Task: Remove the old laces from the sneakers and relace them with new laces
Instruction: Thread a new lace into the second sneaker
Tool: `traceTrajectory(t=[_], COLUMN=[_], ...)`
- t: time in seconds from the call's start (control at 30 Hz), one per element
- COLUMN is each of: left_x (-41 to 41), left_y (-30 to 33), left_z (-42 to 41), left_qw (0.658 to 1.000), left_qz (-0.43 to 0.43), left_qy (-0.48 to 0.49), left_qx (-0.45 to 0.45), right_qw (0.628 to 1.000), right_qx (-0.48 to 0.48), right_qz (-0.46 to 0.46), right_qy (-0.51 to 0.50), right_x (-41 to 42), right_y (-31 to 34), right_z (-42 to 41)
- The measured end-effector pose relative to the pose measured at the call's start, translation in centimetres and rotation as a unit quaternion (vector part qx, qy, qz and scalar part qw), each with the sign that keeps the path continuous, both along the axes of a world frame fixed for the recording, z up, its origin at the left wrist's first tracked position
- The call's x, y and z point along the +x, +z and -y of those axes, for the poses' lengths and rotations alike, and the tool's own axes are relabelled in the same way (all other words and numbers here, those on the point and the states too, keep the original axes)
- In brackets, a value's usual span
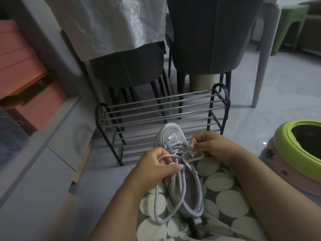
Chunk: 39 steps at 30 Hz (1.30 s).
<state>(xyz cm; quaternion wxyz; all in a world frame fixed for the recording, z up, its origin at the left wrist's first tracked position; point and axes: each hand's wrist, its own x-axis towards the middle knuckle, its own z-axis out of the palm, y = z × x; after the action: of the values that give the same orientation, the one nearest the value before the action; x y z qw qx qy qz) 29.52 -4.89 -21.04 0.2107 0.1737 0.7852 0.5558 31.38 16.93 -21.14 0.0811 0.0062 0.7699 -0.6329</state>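
The sneaker lies on the person's lap, toe pointing away toward the shoe rack, heel toward the body. Grey laces cross its front eyelets and trail in long loose loops down over the spotted skirt. The left hand pinches a strand beside the tongue; the right hand pinches another at the far side of the shoe, the two held apart. It looks like threading or pulling through the upper eyelets, though whether these laces are old or new I cannot tell. Next comes drawing the slack evenly.
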Motion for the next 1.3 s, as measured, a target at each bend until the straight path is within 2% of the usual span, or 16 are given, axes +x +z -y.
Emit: traceTrajectory(t=[0.13,0.2,0.27,0.3,0.43,0.53,0.73,0.87,0.93,1.1,1.2,1.3], left_x=[-0.5,-0.7,-0.7,-0.7,-0.7,-0.7,-0.8,-0.9,-1.0,-0.9,-0.8,-0.8], left_y=[-0.2,-0.3,-0.5,-0.5,-0.4,-0.3,-0.3,-0.3,-0.4,-0.3,-0.1,0.0], left_z=[0.3,0.4,0.4,0.3,0.4,0.5,0.7,0.7,0.7,0.5,0.6,0.6], left_qw=[0.999,0.998,0.998,0.998,0.998,0.998,0.999,0.998,0.998,0.998,0.999,0.998], left_qz=[-0.022,-0.024,-0.02,-0.019,-0.018,-0.009,-0.009,-0.001,0.004,0.007,0.007,0.01], left_qy=[0.028,0.045,0.062,0.065,0.066,0.059,0.053,0.06,0.066,0.059,0.051,0.052], left_qx=[-0.023,-0.024,-0.02,-0.018,-0.003,0.009,0.006,0.005,0.008,0.015,0.017,0.017], right_qw=[0.991,0.987,0.981,0.972,0.889,0.851,0.866,0.918,0.924,0.898,0.851,0.814], right_qx=[0.117,0.121,0.133,0.17,0.393,0.458,0.435,0.32,0.3,0.38,0.452,0.474], right_qz=[-0.058,-0.096,-0.139,-0.16,-0.22,-0.238,-0.212,-0.147,-0.124,-0.163,-0.231,-0.298], right_qy=[-0.036,-0.046,-0.014,0.015,0.085,0.101,0.127,0.184,0.203,0.146,0.135,0.158], right_x=[0.2,0.6,1.1,1.3,1.5,1.5,1.7,1.8,2.0,1.7,1.2,0.9], right_y=[0.6,1.2,2.1,2.4,2.6,2.6,3.0,3.9,4.2,3.9,3.3,2.5], right_z=[0.5,1.0,1.5,1.8,3.3,4.5,4.9,2.6,1.9,2.7,4.0,4.7])
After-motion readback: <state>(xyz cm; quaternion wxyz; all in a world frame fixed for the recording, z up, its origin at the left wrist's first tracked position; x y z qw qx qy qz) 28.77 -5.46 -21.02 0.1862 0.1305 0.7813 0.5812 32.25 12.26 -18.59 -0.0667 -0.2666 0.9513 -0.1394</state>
